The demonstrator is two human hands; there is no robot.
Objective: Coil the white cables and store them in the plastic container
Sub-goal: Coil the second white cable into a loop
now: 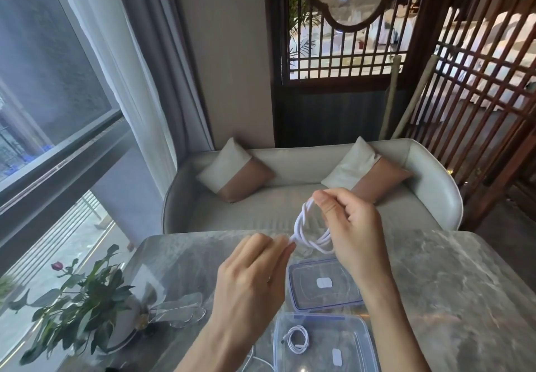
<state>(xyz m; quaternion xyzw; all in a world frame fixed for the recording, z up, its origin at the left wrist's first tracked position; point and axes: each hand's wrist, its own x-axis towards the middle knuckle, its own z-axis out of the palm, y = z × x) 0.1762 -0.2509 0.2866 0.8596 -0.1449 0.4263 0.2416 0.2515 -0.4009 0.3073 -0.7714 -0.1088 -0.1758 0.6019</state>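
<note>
Two hands hold the coil, right hand pinching the loops, left hand seemingly nipping its tail; a slip there would spring it loose.

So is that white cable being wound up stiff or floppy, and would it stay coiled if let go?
Probably floppy: the white cable bends into tight loops hanging from the right hand. Likely light, since a fingertip pinch holds it. It might hold its coil loosely: the coiled cable in the plastic container lies looped, unheld.
</note>
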